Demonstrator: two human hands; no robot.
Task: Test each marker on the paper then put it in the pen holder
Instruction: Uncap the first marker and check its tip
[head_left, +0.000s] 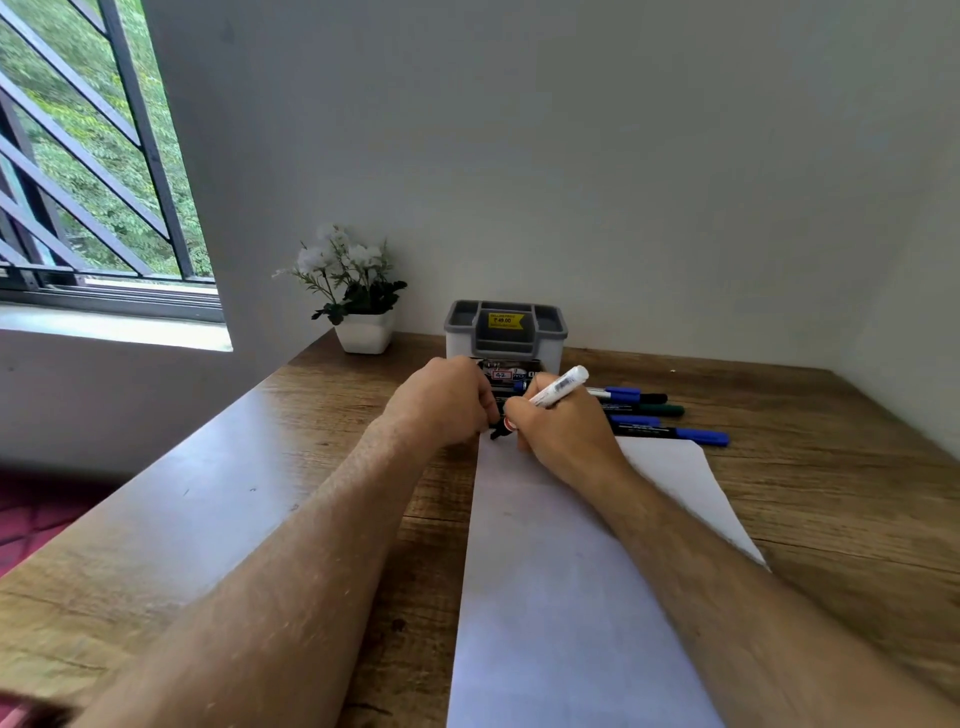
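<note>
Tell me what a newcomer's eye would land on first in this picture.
First, the two hands meeting at the far end of the white paper: the right hand grips a white marker with its dark tip at the sheet, and the left hand sits curled just beside it. Behind them a grey pen holder with a yellow price sticker stands against the wall, and loose markers lie to its right on the wooden table.

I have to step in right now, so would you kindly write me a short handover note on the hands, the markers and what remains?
Right hand grips a white marker, tip down at the paper's far edge.
Left hand is curled beside the tip; whether it holds a cap is unclear.
Loose markers lie on the table right of the hands.
The pen holder stands behind, with no marker visible inside.
Left: test this one, store it, then the others.
</note>
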